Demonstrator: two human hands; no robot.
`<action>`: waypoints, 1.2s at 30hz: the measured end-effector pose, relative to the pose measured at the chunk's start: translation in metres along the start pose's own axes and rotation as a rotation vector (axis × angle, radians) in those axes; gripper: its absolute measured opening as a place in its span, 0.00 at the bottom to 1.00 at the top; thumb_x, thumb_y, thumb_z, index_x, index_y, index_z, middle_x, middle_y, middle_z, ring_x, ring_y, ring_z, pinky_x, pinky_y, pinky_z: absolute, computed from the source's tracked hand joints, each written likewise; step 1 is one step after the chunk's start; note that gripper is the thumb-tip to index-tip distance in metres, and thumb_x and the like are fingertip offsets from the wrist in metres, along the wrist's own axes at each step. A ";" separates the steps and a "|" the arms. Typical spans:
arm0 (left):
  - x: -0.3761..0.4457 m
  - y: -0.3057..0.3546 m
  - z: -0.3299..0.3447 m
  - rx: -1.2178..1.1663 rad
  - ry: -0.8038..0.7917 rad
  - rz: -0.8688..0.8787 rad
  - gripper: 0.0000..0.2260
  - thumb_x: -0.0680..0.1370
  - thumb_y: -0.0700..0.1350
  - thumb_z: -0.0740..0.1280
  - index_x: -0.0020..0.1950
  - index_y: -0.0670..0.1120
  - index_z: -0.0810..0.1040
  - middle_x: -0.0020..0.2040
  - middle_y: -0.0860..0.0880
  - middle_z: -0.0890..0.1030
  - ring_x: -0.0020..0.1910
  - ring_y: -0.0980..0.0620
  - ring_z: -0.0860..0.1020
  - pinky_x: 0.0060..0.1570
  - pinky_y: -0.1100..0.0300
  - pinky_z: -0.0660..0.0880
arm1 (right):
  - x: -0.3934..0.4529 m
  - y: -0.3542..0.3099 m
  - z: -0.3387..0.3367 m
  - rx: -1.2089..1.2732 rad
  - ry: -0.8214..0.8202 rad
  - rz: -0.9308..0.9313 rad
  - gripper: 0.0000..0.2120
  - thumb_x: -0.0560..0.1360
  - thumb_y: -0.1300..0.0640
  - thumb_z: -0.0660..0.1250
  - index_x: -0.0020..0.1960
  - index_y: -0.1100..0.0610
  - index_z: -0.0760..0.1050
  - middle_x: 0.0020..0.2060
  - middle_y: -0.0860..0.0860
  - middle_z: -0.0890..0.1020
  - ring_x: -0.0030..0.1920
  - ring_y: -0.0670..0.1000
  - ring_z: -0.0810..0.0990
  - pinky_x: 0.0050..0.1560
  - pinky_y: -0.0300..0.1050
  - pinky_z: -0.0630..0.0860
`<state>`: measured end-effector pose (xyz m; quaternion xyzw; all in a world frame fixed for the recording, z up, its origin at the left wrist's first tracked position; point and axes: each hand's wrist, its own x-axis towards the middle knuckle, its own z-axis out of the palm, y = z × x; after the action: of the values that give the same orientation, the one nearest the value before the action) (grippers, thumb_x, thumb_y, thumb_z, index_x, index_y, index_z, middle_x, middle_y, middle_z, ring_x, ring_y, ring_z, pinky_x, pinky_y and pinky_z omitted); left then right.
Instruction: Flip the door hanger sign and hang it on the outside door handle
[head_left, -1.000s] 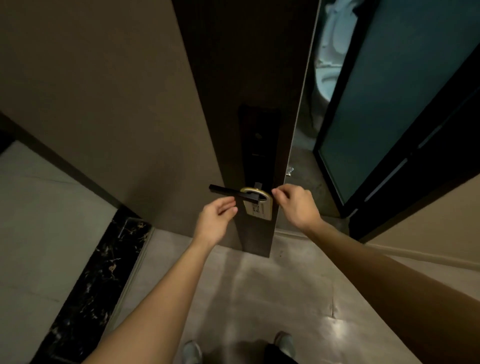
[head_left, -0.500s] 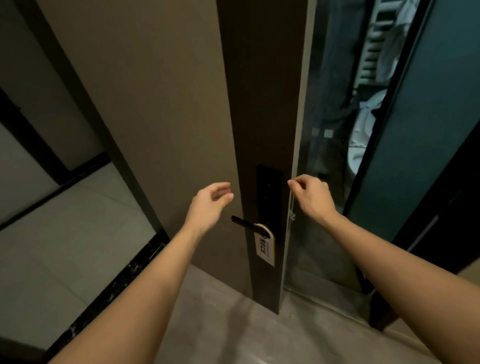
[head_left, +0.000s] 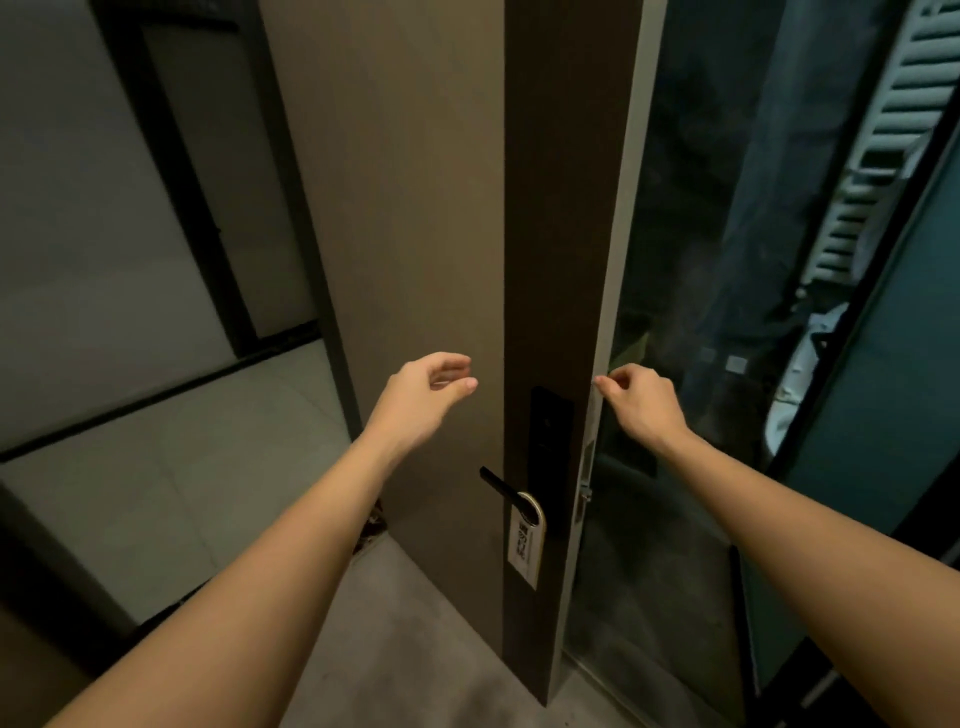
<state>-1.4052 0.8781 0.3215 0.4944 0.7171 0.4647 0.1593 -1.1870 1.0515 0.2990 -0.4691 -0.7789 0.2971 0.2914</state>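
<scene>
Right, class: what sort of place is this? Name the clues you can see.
Probably a hotel room entrance. A door hanger sign hangs on the door handle, which sits on a long black lock plate, likely electronic. Beyond the door edge, a towel rail suggests a bathroom.

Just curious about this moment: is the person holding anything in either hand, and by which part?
Nothing is held. The left hand is open in the air; the right hand is at the door edge. The sign hangs from the handle.

The single head-worn wide-angle view looks forward and down from close behind both outstretched forearms, facing the open door's edge (head_left: 597, 312) almost end-on, with the left hand (head_left: 423, 397) and right hand (head_left: 641, 402) raised mid-frame above the handle (head_left: 501, 486).
</scene>
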 end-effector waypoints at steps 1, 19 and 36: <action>0.000 0.004 0.003 0.003 0.028 -0.009 0.16 0.78 0.50 0.70 0.66 0.53 0.78 0.60 0.55 0.82 0.61 0.57 0.79 0.64 0.53 0.74 | 0.010 0.002 -0.004 0.000 -0.003 0.007 0.21 0.79 0.48 0.64 0.65 0.61 0.74 0.55 0.57 0.82 0.53 0.55 0.81 0.54 0.51 0.78; -0.006 0.051 0.087 0.074 0.313 -0.229 0.16 0.77 0.49 0.71 0.65 0.49 0.79 0.57 0.54 0.83 0.57 0.58 0.80 0.61 0.60 0.75 | 0.083 0.031 -0.016 0.206 -0.175 -0.214 0.22 0.75 0.65 0.67 0.68 0.58 0.73 0.60 0.53 0.80 0.61 0.52 0.79 0.62 0.45 0.74; -0.110 0.029 0.017 0.011 0.439 -0.293 0.17 0.79 0.46 0.69 0.68 0.48 0.77 0.62 0.51 0.81 0.60 0.56 0.78 0.63 0.60 0.73 | -0.039 -0.066 0.052 0.305 -0.516 -0.466 0.24 0.76 0.71 0.60 0.70 0.59 0.72 0.62 0.51 0.80 0.64 0.48 0.77 0.67 0.43 0.71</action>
<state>-1.3263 0.7948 0.3110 0.2736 0.8009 0.5290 0.0626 -1.2469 0.9815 0.3067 -0.1403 -0.8593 0.4439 0.2118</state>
